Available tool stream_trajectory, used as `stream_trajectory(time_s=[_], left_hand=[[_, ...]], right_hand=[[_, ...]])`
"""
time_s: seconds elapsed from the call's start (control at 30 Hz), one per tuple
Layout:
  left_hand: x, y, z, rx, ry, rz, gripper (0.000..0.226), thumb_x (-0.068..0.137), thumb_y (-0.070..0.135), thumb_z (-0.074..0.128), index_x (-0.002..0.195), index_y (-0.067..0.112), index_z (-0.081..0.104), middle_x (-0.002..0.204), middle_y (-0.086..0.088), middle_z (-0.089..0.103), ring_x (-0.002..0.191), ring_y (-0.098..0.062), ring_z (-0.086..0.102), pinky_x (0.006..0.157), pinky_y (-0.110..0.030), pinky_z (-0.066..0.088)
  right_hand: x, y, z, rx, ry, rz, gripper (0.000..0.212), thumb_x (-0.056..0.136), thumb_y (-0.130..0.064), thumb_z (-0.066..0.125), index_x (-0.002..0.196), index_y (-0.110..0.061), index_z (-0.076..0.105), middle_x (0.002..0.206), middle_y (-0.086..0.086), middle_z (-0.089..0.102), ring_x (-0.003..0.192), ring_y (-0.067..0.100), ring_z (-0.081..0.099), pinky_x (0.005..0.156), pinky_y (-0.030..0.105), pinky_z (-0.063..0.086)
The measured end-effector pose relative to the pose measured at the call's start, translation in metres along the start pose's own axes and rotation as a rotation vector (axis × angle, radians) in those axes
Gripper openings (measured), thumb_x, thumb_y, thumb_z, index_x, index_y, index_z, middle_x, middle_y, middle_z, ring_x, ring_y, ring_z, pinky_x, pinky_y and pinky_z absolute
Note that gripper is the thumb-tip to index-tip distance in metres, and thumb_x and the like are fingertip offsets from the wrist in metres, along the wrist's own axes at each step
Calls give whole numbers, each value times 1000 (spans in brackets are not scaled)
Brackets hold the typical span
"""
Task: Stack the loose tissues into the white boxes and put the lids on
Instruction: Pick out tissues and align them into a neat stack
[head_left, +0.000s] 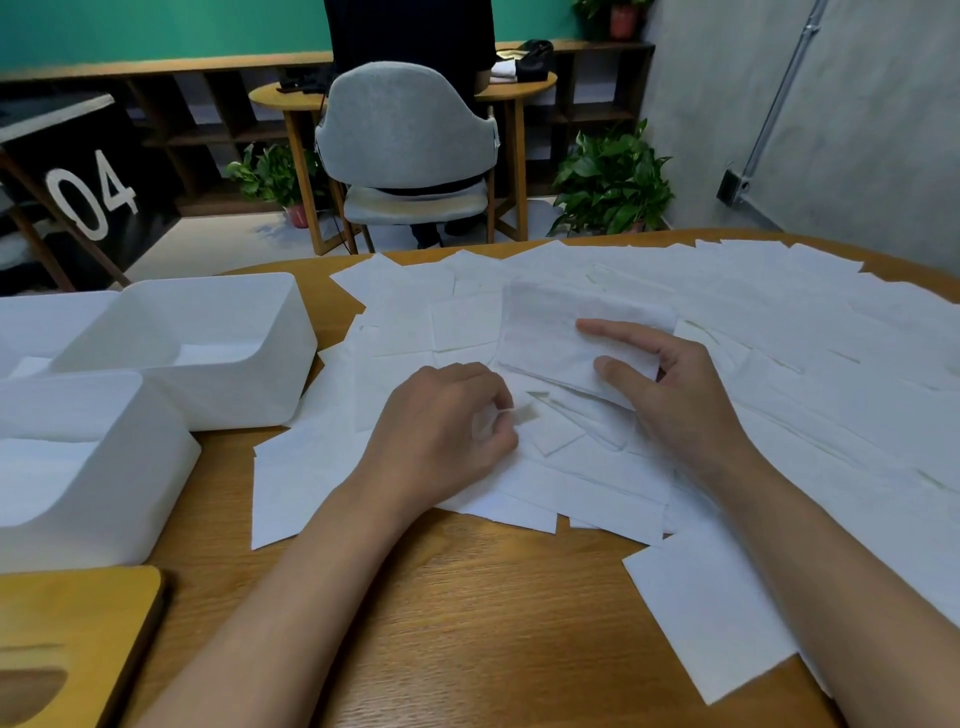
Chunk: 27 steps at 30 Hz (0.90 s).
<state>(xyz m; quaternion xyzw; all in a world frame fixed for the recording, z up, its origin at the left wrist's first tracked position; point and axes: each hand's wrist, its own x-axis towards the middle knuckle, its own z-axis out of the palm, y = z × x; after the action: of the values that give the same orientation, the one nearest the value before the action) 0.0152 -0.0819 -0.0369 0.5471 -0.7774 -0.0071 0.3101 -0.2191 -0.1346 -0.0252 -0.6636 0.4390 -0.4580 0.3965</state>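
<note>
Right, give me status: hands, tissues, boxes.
Left hand pinches a tissue corner; right hand holds a small tissue stack. White boxes open, wooden lid off at near left. Loose tissues spread across the table; nothing blocking.

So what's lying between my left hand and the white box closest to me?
In the head view, loose tissues spread from the left hand toward the nearest white box, then a narrow strip of bare wooden table before the box.
</note>
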Motion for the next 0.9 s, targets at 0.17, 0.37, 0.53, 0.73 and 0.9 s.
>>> stream_trajectory(time_s=[0.17,0.37,0.53,0.73,0.9], left_hand=[[0,9,-3,-13,85,144,14,95,23,62,101,16,72,88,6,71,80,-16,64,77,-40,48],[3,16,-4,-258,190,197,15,99,10,72,114,12,76,103,4,74,95,-12,70,80,-34,57],[3,21,-11,-446,137,-18,49,90,26,84,134,21,64,115,12,71,108,-6,68,87,-19,53],[9,9,-18,-639,176,-265,40,92,19,81,127,32,66,106,12,72,101,-14,69,79,-28,61],[10,6,-30,-671,121,-312,46,84,26,87,125,33,68,97,10,76,95,-12,73,72,-23,60]], right_hand=[[-7,-1,4,-181,-118,-164,50,89,-6,79,129,-36,72,131,-22,69,127,-3,59,112,31,48],[-14,-4,15,-172,-202,-132,38,82,-17,88,113,-37,79,112,-25,75,115,-2,67,104,28,49],[-11,-8,12,-2,-21,-83,6,87,-20,84,93,-21,84,92,-8,80,93,11,75,91,39,59],[-6,-12,2,205,26,87,11,85,-20,84,95,-19,85,97,1,81,92,24,78,95,52,60],[-10,-17,3,178,-128,87,34,83,-32,81,116,-22,79,111,-3,80,102,21,77,97,49,59]])
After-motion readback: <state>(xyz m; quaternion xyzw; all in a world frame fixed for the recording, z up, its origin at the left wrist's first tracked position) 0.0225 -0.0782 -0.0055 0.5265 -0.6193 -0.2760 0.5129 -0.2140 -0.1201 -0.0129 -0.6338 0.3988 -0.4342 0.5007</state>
